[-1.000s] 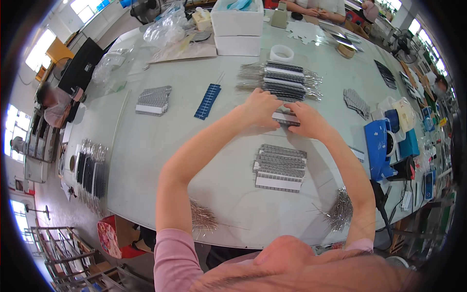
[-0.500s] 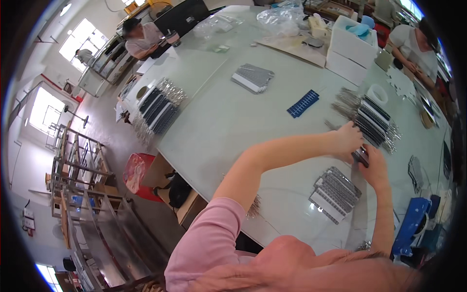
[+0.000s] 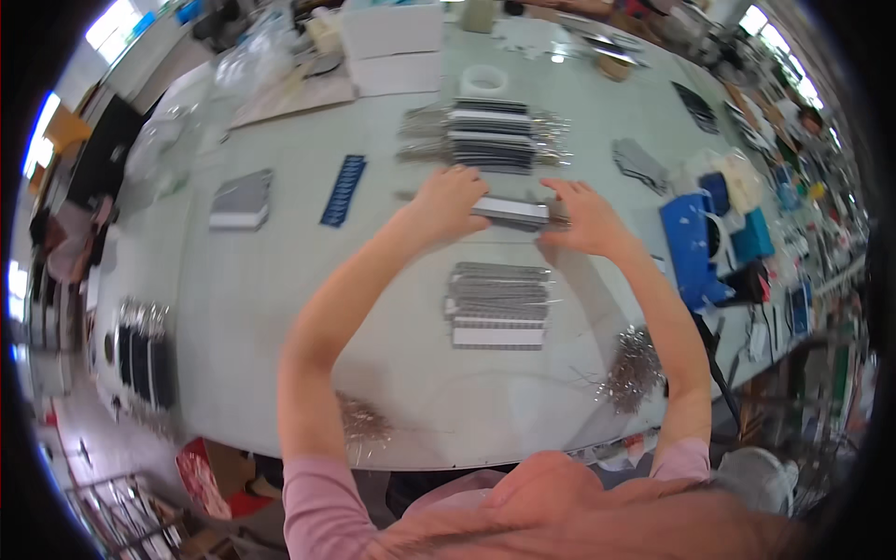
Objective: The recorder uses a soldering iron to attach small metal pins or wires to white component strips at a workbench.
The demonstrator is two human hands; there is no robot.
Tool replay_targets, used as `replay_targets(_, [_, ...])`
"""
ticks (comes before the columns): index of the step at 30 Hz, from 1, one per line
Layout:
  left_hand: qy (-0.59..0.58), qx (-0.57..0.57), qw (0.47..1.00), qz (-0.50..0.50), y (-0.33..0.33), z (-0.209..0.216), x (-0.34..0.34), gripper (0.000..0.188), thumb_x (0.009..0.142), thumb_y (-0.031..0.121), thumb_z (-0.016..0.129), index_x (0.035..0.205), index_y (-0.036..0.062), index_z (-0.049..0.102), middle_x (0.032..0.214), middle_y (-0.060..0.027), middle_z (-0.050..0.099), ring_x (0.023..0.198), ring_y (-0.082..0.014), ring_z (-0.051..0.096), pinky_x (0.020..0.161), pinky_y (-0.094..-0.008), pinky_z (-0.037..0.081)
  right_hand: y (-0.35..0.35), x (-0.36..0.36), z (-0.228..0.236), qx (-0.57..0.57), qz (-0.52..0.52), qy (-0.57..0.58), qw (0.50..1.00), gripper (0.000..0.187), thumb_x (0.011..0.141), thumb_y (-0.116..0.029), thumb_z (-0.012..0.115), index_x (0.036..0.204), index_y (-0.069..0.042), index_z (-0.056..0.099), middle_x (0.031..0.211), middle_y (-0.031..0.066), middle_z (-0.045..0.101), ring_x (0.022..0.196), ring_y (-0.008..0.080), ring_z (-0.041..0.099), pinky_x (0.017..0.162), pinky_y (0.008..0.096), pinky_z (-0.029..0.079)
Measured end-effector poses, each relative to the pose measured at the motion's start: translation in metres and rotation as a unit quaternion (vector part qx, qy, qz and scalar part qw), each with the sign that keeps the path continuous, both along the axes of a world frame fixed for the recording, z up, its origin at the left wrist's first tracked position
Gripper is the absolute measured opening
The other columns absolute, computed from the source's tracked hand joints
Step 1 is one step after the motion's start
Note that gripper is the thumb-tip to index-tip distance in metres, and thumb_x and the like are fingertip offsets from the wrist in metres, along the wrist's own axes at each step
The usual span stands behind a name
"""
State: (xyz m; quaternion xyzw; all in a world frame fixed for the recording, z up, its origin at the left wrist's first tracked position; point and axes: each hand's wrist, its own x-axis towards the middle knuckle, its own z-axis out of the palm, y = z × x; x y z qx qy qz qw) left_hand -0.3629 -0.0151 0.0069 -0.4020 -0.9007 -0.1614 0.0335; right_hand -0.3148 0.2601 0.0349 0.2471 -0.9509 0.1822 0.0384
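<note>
Between my hands lies a bundle of grey strips [image 3: 511,213] with a pale strip on top and thin wire ends sticking out. My left hand [image 3: 450,202] is closed around its left end, thumb on the near side. At its right end my right hand [image 3: 586,219] has thumb and fingers apart, around the wire ends; whether they touch is unclear. Just beyond is a larger stack of dark and pale strips [image 3: 492,135] with wires at both sides. Nearer me sits a stack of grey strips [image 3: 497,303] with a white strip along its near edge.
A blue patterned strip [image 3: 343,190] and a grey stack [image 3: 241,198] lie to the left. A white tape roll [image 3: 484,82] and white foam box [image 3: 392,42] stand beyond. At right is a blue holder [image 3: 689,250]; loose wire clumps [image 3: 633,371] lie near the front edge.
My view has swung right. The dark tool-like object between my hands is no longer seen; my hands are now farther apart, at the two ends of the strip bundle.
</note>
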Motion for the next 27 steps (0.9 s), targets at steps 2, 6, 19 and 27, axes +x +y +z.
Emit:
replay_targets(2, [0.009,0.009,1.000,-0.007,0.015,0.004,0.002,0.044,0.075,0.034,0.074,0.109,0.0064,0.067,0.107,-0.0104,0.062,0.106,-0.0298,0.058,0.092,-0.0436,0.045,0.016,0.009,0.006,0.017,-0.030,0.006,0.999,0.080,0.066,-0.030,0.084,0.137,-0.011,0.050,0.107,0.0131,0.064,0.105,0.0329,0.058,0.090,0.0416,0.048])
replay_targets(6, [-0.025,-0.003,1.000,0.003,0.026,0.008,0.005,0.048,0.077,0.032,0.073,0.116,0.0063,0.065,0.112,-0.0101,0.061,0.111,-0.0290,0.056,0.096,-0.0435,0.043,0.024,0.017,0.002,0.001,-0.014,-0.001,1.000,0.074,0.068,-0.029,0.082,0.135,-0.014,0.052,0.105,0.0098,0.066,0.103,0.0296,0.058,0.091,0.0416,0.047])
replay_targets(19, [-0.053,-0.047,0.997,0.009,0.021,0.014,0.002,0.048,0.077,0.034,0.074,0.117,0.0096,0.065,0.113,-0.0084,0.061,0.111,-0.0280,0.056,0.097,-0.0433,0.042,-0.010,0.013,-0.001,0.060,-0.048,0.052,0.996,0.064,0.072,-0.022,0.078,0.131,-0.014,0.054,0.106,0.0106,0.065,0.104,0.0298,0.059,0.097,0.0439,0.044])
replay_targets(27, [-0.020,-0.015,1.000,-0.010,0.015,0.013,0.004,0.057,0.077,0.033,0.074,0.126,0.0071,0.060,0.114,-0.0118,0.061,0.113,-0.0303,0.055,0.099,-0.0435,0.041,-0.005,-0.013,-0.012,-0.013,0.042,-0.022,0.999,0.062,0.073,-0.012,0.071,0.132,-0.015,0.053,0.115,0.0128,0.063,0.109,0.0327,0.058,0.095,0.0426,0.049])
